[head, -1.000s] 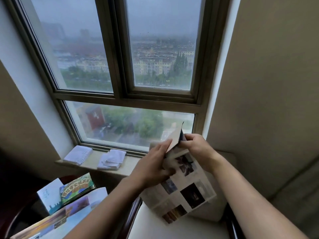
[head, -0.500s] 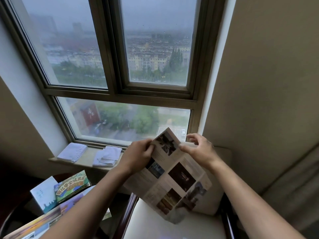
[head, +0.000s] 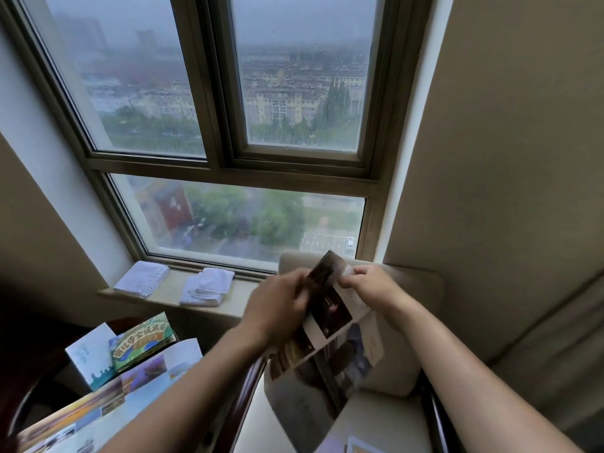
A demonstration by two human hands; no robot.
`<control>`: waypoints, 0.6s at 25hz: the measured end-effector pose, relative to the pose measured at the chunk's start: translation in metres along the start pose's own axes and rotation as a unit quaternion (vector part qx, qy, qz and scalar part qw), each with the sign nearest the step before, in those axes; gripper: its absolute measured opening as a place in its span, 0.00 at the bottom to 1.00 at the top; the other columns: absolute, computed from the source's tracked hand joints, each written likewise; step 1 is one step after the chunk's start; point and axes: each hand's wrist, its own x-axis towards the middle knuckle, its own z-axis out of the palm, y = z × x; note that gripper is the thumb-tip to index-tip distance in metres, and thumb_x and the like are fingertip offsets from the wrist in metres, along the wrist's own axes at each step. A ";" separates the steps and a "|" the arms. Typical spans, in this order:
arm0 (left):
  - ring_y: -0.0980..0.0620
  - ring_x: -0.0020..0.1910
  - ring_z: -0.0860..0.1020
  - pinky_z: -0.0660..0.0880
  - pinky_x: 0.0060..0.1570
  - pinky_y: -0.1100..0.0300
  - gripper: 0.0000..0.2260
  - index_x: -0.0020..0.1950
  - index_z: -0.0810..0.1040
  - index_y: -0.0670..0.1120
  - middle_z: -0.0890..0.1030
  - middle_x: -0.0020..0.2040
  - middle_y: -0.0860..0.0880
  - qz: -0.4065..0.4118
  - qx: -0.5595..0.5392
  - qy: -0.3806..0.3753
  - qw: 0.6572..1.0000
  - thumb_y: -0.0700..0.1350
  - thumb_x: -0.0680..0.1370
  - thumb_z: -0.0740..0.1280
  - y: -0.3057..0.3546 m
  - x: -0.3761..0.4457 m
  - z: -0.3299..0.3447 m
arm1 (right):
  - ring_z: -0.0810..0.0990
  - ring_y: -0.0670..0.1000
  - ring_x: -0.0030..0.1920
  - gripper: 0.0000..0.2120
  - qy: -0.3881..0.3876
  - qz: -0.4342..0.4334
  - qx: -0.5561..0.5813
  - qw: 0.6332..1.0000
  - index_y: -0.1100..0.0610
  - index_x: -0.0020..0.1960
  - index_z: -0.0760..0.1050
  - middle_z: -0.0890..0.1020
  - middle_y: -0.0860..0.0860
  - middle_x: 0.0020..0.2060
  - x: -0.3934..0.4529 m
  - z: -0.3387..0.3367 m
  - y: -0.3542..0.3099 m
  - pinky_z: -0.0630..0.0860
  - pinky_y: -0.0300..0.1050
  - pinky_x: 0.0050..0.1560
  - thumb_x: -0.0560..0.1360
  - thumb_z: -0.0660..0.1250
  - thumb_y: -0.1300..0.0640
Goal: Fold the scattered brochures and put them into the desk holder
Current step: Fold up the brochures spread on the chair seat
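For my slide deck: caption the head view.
Both hands, left hand and right hand, grip a photo brochure mid-fold above a cream chair.

Grey, overcast daylight came through the window [head: 281, 125], the only evident source, and the room stayed dim. The view beyond the glass was hazy and washed out. The wall to the window's right lay in soft shade, and the corner below its left end sank almost to black. Motion blur smeared both hands [head: 277, 308] and the brochure [head: 330, 348] beneath the window, its printed panels unreadable. Wide-angle distortion bowed the window frame outward and splayed the walls toward the edges.
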 end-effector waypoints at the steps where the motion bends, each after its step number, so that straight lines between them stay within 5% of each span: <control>1: 0.46 0.48 0.83 0.77 0.41 0.52 0.11 0.59 0.77 0.60 0.86 0.48 0.51 0.003 -0.004 -0.013 1.000 0.57 0.79 0.61 0.005 -0.007 0.010 | 0.79 0.53 0.44 0.10 -0.003 -0.004 0.024 1.000 0.63 0.47 0.82 0.83 0.55 0.42 -0.001 0.002 -0.007 0.73 0.46 0.45 0.77 0.68 0.56; 4: 0.55 0.61 0.79 0.78 0.52 0.53 0.29 0.74 0.63 0.66 0.80 0.64 0.59 0.004 -0.018 -0.059 0.998 0.68 0.73 0.61 0.007 -0.023 0.029 | 0.82 0.56 0.46 0.12 -0.005 0.015 0.072 0.997 0.66 0.55 0.82 0.86 0.62 0.50 -0.005 0.003 -0.020 0.78 0.50 0.49 0.79 0.68 0.59; 7: 0.55 0.69 0.71 0.77 0.57 0.50 0.41 0.80 0.53 0.59 0.70 0.73 0.57 0.033 0.033 -0.075 0.996 0.66 0.72 0.66 0.000 -0.026 0.038 | 0.83 0.58 0.45 0.13 -0.001 0.036 0.100 0.994 0.69 0.55 0.82 0.86 0.65 0.50 -0.007 0.002 -0.025 0.78 0.52 0.51 0.79 0.68 0.59; 10: 0.54 0.66 0.74 0.75 0.57 0.54 0.32 0.78 0.61 0.58 0.75 0.70 0.56 0.048 -0.050 -0.039 0.997 0.56 0.75 0.69 -0.006 -0.023 0.040 | 0.84 0.55 0.44 0.11 -0.027 0.017 0.128 0.991 0.65 0.51 0.84 0.87 0.59 0.45 -0.005 0.001 -0.025 0.80 0.43 0.47 0.80 0.68 0.58; 12: 0.49 0.54 0.80 0.75 0.47 0.55 0.19 0.66 0.72 0.58 0.83 0.56 0.54 0.013 -0.099 0.002 0.995 0.49 0.75 0.66 -0.014 -0.019 0.041 | 0.82 0.51 0.43 0.14 0.014 -0.014 0.046 0.999 0.59 0.47 0.84 0.86 0.50 0.39 -0.004 -0.003 -0.025 0.78 0.39 0.41 0.80 0.67 0.49; 15: 0.40 0.44 0.80 0.73 0.40 0.51 0.04 0.45 0.74 0.50 0.82 0.40 0.47 -0.127 -0.114 0.046 0.984 0.44 0.76 0.61 -0.032 -0.006 0.044 | 0.81 0.52 0.54 0.23 0.134 -0.047 -0.138 0.980 0.53 0.59 0.80 0.84 0.49 0.52 0.001 -0.014 -0.011 0.78 0.50 0.55 0.77 0.63 0.36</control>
